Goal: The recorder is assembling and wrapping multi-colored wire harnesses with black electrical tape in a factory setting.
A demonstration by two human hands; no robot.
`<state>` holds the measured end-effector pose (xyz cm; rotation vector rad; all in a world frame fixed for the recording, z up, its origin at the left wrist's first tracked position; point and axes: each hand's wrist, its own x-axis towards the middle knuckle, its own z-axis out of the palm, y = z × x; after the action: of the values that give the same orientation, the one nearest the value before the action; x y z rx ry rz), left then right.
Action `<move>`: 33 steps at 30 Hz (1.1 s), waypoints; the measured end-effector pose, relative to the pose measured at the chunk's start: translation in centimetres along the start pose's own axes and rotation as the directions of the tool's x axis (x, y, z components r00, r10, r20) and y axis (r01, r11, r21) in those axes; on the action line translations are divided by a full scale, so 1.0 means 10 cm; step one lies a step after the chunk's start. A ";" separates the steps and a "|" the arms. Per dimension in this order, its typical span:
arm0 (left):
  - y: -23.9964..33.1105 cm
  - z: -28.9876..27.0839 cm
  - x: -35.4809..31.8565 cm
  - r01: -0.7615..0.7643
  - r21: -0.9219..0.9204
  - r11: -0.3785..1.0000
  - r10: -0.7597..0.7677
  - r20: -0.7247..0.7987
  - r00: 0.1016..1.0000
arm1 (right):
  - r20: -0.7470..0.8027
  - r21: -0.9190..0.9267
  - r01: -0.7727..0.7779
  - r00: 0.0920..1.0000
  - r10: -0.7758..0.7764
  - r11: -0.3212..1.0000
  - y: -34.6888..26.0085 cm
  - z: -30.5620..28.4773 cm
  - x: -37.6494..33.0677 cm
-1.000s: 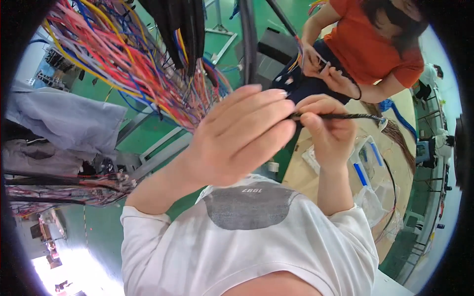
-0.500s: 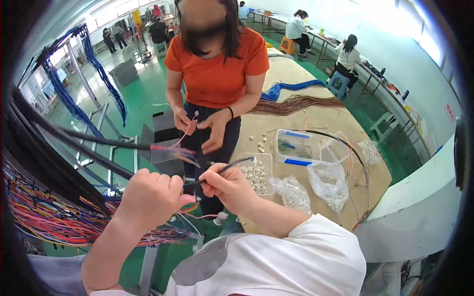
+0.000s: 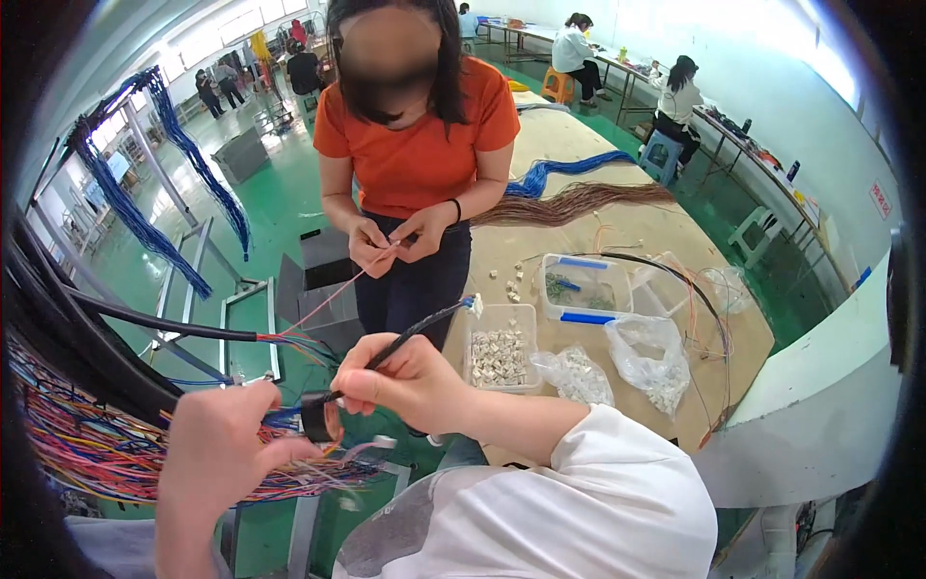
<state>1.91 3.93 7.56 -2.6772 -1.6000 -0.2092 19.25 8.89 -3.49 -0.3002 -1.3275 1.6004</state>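
My right hand (image 3: 410,381) pinches a thin black cable (image 3: 422,326), which rises to a small white connector (image 3: 475,305) at its tip. A roll of black tape (image 3: 314,419) with a brownish core hangs just below those fingertips, between both hands. On its left, my left hand (image 3: 217,434) has thumb and forefinger spread, with the thumb tip close to the roll; whether it touches cannot be told. Blue wires show behind the roll. Opposite me, a person in an orange top holds the end of a pink wire (image 3: 328,299) that comes out of a thick black cable (image 3: 183,320).
Bundles of coloured wires (image 3: 96,425) hang at lower left. On the right table (image 3: 579,449) stand a bin of white connectors (image 3: 500,355), a lidded clear box (image 3: 584,287) and plastic bags (image 3: 648,362). Blue wires (image 3: 569,172) and brown wires (image 3: 579,205) lie beyond.
My hands have moved down and left, and my left fingers have spread from a closed grip. The tape roll now shows. The other person's hands have come together on the pink wire.
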 end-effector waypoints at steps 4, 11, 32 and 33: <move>0.02 0.10 0.00 0.207 -0.378 0.902 -0.147 0.181 0.972 | 0.124 -0.013 -0.072 0.990 0.073 0.997 -0.06 0.13 0.12; -0.01 0.32 0.05 0.094 -0.394 0.914 -0.139 -0.088 0.986 | 0.326 -0.448 0.645 0.763 -0.559 0.619 0.02 0.26 0.34; -0.02 0.39 -0.50 -0.108 -0.762 0.638 -0.238 -0.329 0.914 | 0.158 -0.023 0.060 0.986 -0.056 0.998 -0.33 0.25 0.22; 0.01 0.31 -0.46 -0.104 -0.762 0.639 -0.242 -0.328 0.913 | 0.161 -0.020 0.058 0.985 -0.054 0.998 -0.32 0.28 0.23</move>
<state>0.23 0.10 3.91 -2.7371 -1.7179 -1.7045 17.84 8.71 1.10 -0.1500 -1.4666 1.5884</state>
